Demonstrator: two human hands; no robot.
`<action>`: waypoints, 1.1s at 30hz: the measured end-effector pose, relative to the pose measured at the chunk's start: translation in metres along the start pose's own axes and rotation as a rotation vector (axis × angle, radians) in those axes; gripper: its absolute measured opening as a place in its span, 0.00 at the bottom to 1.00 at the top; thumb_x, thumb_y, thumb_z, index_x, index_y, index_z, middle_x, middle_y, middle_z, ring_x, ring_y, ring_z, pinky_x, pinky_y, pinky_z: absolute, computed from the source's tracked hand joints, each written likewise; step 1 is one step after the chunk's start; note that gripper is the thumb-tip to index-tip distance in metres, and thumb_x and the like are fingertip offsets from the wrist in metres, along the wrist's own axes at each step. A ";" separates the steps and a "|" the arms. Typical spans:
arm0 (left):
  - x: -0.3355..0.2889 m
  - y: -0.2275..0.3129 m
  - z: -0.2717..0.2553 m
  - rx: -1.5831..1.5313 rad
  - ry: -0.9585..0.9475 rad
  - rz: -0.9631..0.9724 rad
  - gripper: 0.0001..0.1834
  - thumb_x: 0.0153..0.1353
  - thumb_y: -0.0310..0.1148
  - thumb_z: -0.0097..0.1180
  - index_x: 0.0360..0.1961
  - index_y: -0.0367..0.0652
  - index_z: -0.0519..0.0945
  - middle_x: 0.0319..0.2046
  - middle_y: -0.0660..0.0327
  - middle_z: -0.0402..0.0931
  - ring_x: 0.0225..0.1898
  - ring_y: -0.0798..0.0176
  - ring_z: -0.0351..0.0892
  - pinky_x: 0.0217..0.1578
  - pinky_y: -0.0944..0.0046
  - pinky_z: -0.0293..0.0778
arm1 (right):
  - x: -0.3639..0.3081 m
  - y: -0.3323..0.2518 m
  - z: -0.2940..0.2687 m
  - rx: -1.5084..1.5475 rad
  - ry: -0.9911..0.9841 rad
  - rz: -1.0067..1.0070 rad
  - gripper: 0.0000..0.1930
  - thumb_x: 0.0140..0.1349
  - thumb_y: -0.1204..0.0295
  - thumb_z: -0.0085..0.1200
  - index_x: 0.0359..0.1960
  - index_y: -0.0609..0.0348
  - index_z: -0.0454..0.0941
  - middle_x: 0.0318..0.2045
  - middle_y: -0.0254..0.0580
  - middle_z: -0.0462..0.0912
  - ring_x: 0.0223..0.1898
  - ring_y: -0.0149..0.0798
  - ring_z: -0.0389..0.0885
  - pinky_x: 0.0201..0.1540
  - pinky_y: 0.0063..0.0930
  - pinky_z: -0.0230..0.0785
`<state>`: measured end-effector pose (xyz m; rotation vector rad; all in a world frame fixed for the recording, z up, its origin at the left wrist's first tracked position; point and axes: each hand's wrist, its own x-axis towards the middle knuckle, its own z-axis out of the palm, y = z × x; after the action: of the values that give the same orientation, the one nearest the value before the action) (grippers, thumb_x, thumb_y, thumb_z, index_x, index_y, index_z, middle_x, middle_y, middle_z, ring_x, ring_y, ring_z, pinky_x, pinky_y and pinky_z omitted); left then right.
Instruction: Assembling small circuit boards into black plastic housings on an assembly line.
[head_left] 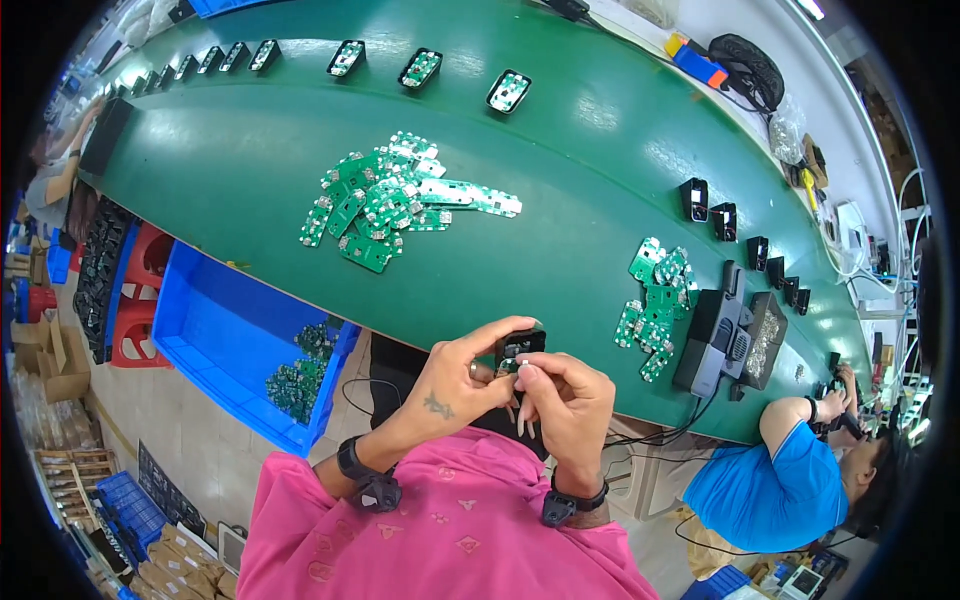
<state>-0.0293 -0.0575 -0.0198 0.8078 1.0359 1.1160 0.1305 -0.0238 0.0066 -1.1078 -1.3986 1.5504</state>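
Close in front of my body, at the near edge of the green table, my left hand (445, 385) is closed around a small black plastic housing (526, 342), whose open side faces up. A bit of green circuit board (509, 366) shows at the housing's near end, between the two thumbs. My right hand (572, 402) meets the left one there, with thumb and forefinger pinched beside the board. Whatever lies between those right fingertips is too small and covered to name. Dark wristbands sit on both wrists.
A heap of green circuit boards (375, 205) lies ahead, a smaller pile (655, 300) to the right beside a black-and-grey device (712, 340). Housings with boards (510, 91) line the far side; black housings (694, 199) stand right. A blue bin (215, 335) is left. A co-worker (775, 485) sits right.
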 end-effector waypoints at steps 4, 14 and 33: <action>-0.001 0.003 0.002 -0.028 0.049 0.020 0.30 0.61 0.18 0.56 0.65 0.36 0.67 0.52 0.55 0.74 0.44 0.68 0.80 0.43 0.67 0.83 | -0.006 0.003 0.005 0.046 -0.007 -0.016 0.05 0.65 0.83 0.54 0.40 0.71 0.81 0.30 0.43 0.82 0.22 0.28 0.80 0.22 0.19 0.72; -0.006 0.010 -0.001 0.065 0.101 0.066 0.30 0.60 0.17 0.57 0.65 0.35 0.68 0.52 0.56 0.76 0.44 0.69 0.80 0.44 0.68 0.82 | -0.002 0.017 0.011 -0.121 0.046 -0.297 0.05 0.66 0.81 0.54 0.39 0.71 0.81 0.32 0.46 0.81 0.24 0.30 0.80 0.24 0.20 0.73; -0.015 0.031 -0.012 0.467 0.100 0.429 0.31 0.52 0.19 0.58 0.61 0.45 0.76 0.36 0.57 0.78 0.32 0.65 0.81 0.31 0.66 0.82 | 0.019 -0.038 -0.009 -0.568 -0.296 -0.210 0.02 0.54 0.80 0.59 0.27 0.66 0.80 0.20 0.41 0.79 0.18 0.34 0.75 0.21 0.28 0.65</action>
<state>-0.0517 -0.0637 0.0088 1.4077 1.2652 1.3000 0.1322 0.0015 0.0418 -1.0240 -2.1729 1.2284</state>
